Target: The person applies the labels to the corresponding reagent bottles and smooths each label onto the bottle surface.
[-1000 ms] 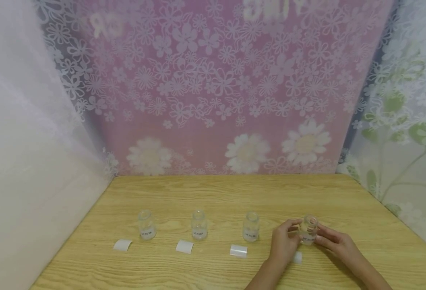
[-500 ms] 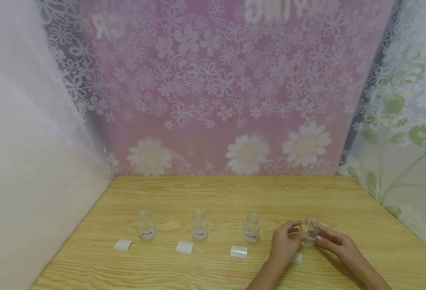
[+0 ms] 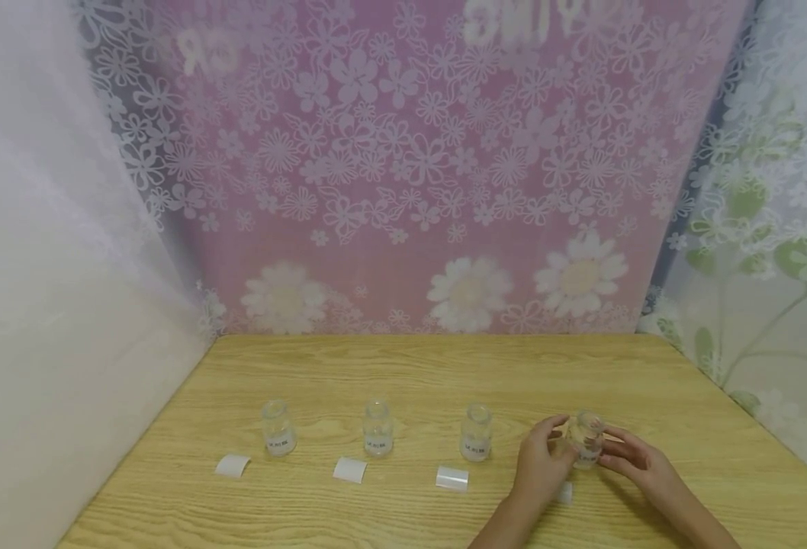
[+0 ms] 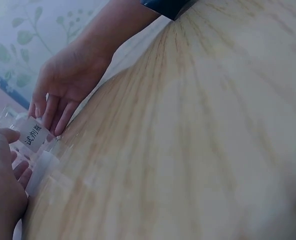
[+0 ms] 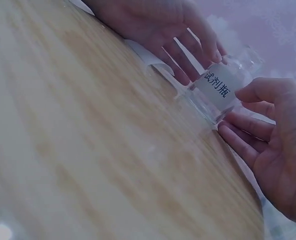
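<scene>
A small clear glass reagent bottle (image 3: 587, 436) stands at the right of the table, with a white label bearing black Chinese characters (image 5: 219, 89). From its left side, my left hand (image 3: 539, 461) holds it, the thumb at the label's edge. My right hand (image 3: 645, 465) grips the opposite side between thumb and fingers. Both wrist views show the bottle between the two hands, close to the tabletop. A white label piece (image 3: 565, 492), partly hidden by the left hand, lies in front of it.
Three similar labelled bottles stand in a row to the left: one far left (image 3: 278, 428), one central (image 3: 378, 428), one nearer (image 3: 476, 433). Before them lie curled white pieces: left (image 3: 232, 466), middle (image 3: 350, 470), right (image 3: 452, 479). A flowered curtain (image 3: 403, 168) hangs behind the wooden table (image 3: 403, 366).
Both hands stay around the same bottle. The left thumb has shifted slightly further over the front of its label, and the bottle sits marginally lower in view. The other bottles stay put.
</scene>
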Available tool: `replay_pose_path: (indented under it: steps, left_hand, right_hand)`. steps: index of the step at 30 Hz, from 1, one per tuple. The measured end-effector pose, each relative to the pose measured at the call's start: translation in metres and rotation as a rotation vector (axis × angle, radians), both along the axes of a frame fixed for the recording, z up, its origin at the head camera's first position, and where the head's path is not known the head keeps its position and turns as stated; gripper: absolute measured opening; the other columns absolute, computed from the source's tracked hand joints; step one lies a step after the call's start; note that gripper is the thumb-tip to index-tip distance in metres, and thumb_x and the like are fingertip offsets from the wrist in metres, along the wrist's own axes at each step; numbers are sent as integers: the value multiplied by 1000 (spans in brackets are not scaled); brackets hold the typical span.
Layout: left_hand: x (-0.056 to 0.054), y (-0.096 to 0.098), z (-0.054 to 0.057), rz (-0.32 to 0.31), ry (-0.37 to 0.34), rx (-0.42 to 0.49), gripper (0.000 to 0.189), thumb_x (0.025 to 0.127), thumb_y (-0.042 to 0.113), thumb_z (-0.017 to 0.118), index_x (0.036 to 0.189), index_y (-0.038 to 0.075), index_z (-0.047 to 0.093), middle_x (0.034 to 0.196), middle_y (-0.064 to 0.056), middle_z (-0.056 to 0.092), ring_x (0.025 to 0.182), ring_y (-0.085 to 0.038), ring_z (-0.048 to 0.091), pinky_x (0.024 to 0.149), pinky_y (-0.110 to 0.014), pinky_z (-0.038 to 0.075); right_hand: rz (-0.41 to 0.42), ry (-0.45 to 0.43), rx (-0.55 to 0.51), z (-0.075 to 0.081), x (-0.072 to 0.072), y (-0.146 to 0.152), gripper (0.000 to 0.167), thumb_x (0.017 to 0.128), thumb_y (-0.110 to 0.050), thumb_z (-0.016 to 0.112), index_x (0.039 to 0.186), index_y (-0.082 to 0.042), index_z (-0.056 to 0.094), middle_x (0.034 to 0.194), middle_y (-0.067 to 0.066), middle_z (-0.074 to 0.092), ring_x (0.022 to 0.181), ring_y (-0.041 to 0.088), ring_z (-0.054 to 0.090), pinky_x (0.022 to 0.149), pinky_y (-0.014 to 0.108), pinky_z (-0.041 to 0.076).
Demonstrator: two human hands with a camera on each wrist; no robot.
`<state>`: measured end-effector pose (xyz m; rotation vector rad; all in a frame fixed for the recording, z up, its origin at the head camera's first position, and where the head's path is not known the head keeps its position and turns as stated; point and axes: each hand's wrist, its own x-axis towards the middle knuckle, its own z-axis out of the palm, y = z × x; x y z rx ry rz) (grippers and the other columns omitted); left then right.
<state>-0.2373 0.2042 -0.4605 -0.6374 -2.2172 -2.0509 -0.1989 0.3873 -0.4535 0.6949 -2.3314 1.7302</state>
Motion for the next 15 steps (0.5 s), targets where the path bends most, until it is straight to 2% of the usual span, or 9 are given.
replay_pose_path:
  steps: [2, 6, 10, 12, 15]
  left_hand:
    - [0, 0, 0, 13, 16, -3, 39, 82, 10, 68, 119, 14, 59, 116, 10, 55, 101, -10, 53, 79, -25, 46]
    - [0, 1, 2, 39, 32, -22, 39, 82, 15, 68, 119, 14, 57, 116, 10, 54, 103, -12, 51, 82, -28, 45]
    - [1, -2, 13, 43, 56, -35, 38, 84, 19, 64, 121, 18, 56, 119, 13, 51, 108, -12, 48, 86, -33, 43]
    - [1, -7, 24, 51, 118, -66, 38, 86, 21, 62, 123, 19, 55, 121, 12, 50, 110, -12, 46, 87, -34, 43]
    - [-1, -22, 45, 91, 271, -168, 39, 88, 24, 61, 126, 19, 52, 125, 9, 50, 113, -12, 46, 88, -32, 43]
  right_hand:
    - [-32, 30, 33, 2, 0, 0, 42, 93, 10, 43, 132, -5, 44, 115, -16, 56, 100, 0, 54, 76, 16, 46]
    - [-163, 120, 133, 10, 0, -1, 37, 92, 8, 47, 129, 7, 41, 114, -18, 55, 102, -4, 52, 76, 14, 45]
    - [-209, 203, 180, 27, 2, -4, 39, 90, 11, 48, 129, 10, 40, 119, -13, 55, 106, -3, 50, 77, 13, 45]
    - [-231, 232, 214, 39, 3, -7, 41, 90, 10, 49, 130, 7, 41, 121, -13, 54, 107, -5, 48, 77, 12, 44]
    - [-260, 248, 257, 60, 1, -16, 40, 91, 6, 51, 130, 3, 43, 121, -11, 54, 106, -6, 48, 76, 11, 44]
